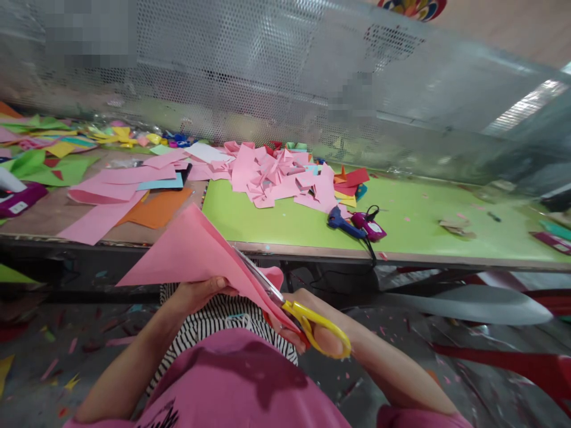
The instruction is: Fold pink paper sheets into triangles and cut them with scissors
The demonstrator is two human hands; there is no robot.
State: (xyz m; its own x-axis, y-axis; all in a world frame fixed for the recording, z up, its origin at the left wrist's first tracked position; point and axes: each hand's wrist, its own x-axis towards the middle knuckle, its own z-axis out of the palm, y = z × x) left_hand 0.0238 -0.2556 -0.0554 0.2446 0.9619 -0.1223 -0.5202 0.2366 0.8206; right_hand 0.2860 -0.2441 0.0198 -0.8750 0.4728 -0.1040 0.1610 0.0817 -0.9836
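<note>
A folded sheet of pink paper (191, 246) is held above my lap, in front of the table edge. My left hand (203, 294) grips its lower edge, thumb on top and the other fingers hidden beneath. In my right hand (307, 324) are scissors (307, 321) with yellow handles, my fingers through the loops. Their metal blades point up and left along the right edge of the pink paper. A curled part of the sheet shows behind the blades. Whether the blades are closed on the paper is hard to see.
A heap of cut pink paper (272, 172) covers part of the green table top (410, 226). A blue glue gun (343, 223) lies near the front edge beside a purple box (368, 226) with a cord. Orange paper (156, 208) lies left. A perforated metal panel (245, 65) stands behind.
</note>
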